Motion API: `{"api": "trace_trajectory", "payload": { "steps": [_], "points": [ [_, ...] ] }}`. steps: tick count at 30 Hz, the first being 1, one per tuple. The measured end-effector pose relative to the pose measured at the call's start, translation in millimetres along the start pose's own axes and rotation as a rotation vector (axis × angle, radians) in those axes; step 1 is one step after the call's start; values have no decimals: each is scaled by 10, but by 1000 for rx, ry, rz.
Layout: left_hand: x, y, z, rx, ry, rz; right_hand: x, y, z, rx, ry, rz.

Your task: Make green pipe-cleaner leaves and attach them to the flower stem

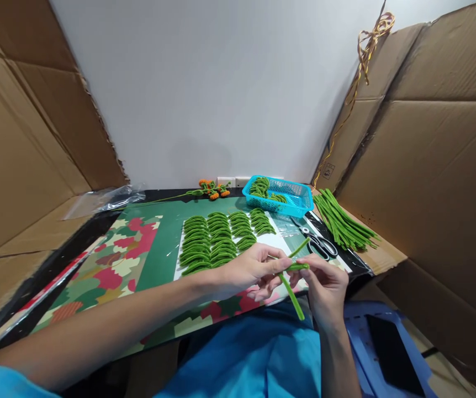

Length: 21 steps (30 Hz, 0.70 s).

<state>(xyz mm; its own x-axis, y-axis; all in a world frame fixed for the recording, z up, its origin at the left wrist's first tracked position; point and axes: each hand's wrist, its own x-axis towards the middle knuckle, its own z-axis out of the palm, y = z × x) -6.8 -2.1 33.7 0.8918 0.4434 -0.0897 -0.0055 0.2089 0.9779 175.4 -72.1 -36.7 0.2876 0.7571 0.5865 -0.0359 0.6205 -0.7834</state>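
Over the worktop's (155,265) near edge, L hand (258,268) is clamped on a green stem (292,298), thumb vs. fingers, approx. where its parts cross. R hand (324,276) pinches the tip of a short bit (298,266) there. Can't tell if it's all 1 piece or several; L fingers hide the crossing.

Key relation: short bit lies btwn the 2 hands, long axis approx. side to side, L fingertips to R fingertips. Stem ends slant across it, 1 up & away, 1 down twd the body. R hand is nearer the tip, L hand nearer the crossing.

Beyond L hand: curved pieces (222,245) in 4 columns on a white sheet (278,240). Scissors (323,247) just past R hand, basket (300,212) w/ more pieces behind, straight stems (343,221) to the far R.
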Motion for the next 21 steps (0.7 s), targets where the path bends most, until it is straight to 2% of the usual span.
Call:
{"api": "trace_trajectory", "payload": {
  "steps": [10,16,21],
  "points": [
    [-27,92,-8,30,-20,-44,-6,-14,-59,67,-43,-34],
    [-35,92,-5,42,-60,-27,-21,57,26,233,-27,32],
    [-50,90,2,7,-102,-24,-34,50,-1,306,-117,92]
  ]
}}
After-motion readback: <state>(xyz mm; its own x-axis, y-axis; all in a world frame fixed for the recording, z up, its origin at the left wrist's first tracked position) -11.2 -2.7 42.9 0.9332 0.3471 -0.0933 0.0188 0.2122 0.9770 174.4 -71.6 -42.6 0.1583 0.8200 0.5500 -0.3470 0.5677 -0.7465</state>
